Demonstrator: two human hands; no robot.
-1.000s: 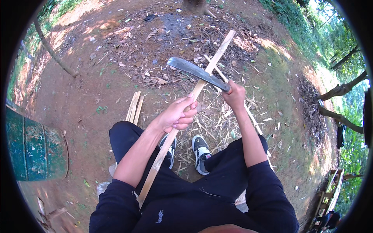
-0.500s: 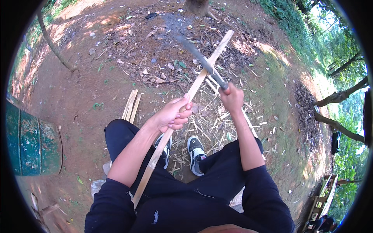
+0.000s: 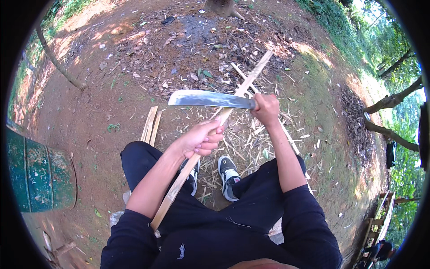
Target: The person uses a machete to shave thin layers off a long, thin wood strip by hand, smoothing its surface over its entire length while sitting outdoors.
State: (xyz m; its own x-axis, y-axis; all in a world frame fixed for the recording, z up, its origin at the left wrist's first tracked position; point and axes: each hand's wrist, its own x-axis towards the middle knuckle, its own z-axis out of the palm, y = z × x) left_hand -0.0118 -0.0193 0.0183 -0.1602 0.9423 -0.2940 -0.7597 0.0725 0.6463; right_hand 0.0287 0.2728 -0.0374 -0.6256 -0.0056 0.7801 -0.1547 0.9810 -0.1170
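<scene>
Gripped in my left hand (image 3: 202, 138) is a long pale wooden strip (image 3: 178, 183). It slants from beside my left elbow, over my lap, up to the far right. My right hand (image 3: 266, 109) is closed round the handle of a machete (image 3: 206, 98). The broad blade points left and lies across the strip just beyond my left hand, its flat side showing. Whether its edge touches the wood I cannot tell. Wood shavings (image 3: 239, 139) litter the ground under the strip, around my shoes (image 3: 229, 175).
Several cut wooden strips (image 3: 150, 125) lie by my left knee, and another strip (image 3: 289, 136) lies near my right knee. A rusty green drum (image 3: 42, 172) stands at the left. A tree trunk (image 3: 220, 6) rises at the far side, beyond leaf litter. Branches (image 3: 392, 107) reach in from the right.
The machete has swung from pointing away, far left, to lying nearly level across the strip, closer to my left hand. The strip's far end has dipped slightly toward me.
</scene>
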